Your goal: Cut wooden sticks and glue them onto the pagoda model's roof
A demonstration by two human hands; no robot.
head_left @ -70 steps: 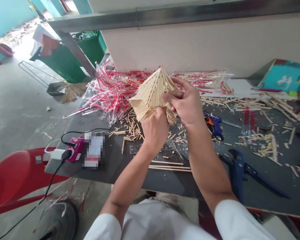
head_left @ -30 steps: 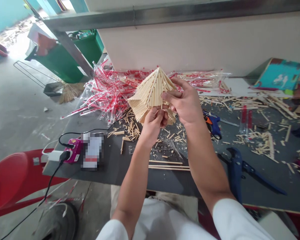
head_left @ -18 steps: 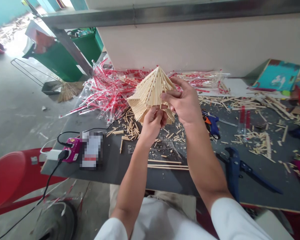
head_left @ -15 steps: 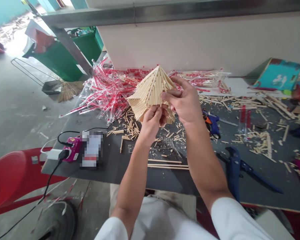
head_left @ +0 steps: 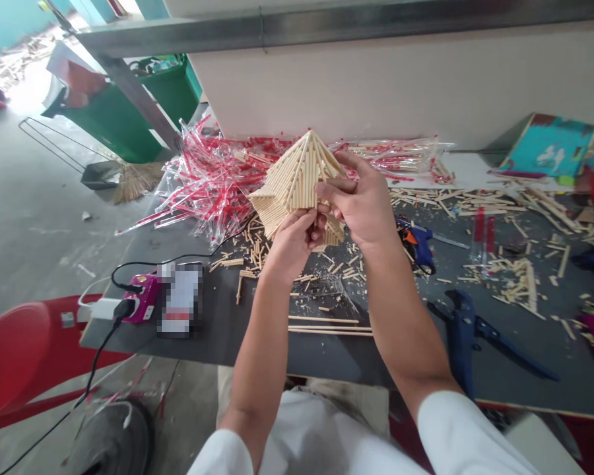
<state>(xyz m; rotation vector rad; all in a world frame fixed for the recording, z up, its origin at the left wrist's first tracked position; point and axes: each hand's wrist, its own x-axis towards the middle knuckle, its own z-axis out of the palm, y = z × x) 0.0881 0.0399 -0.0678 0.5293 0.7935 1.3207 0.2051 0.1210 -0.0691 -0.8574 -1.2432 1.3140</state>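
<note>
A pale model roof (head_left: 303,170) built from rows of thin wooden sticks is held up above the table, its pointed top upward and a lower flared tier beneath. My left hand (head_left: 297,241) is closed at the lower front edge, thumb and fingers pinched there. On the right side, my right hand (head_left: 361,194) grips the roof with its thumb in front and index finger stretched along the slope. Parts of the lower tier are hidden behind my hands. Below, several long wooden sticks (head_left: 329,330) lie on the dark table (head_left: 228,340).
Red-and-clear plastic wrappers (head_left: 212,178) heap at the back left. A blue glue gun (head_left: 420,244) and blue cutter (head_left: 462,336) lie right, among stick offcuts (head_left: 515,280). At left are a phone (head_left: 181,300), a purple power strip (head_left: 146,297) with cables, and a red chair (head_left: 24,356).
My left hand has shifted slightly left along the roof's lower edge. The roof and my right hand moved only a touch left in view.
</note>
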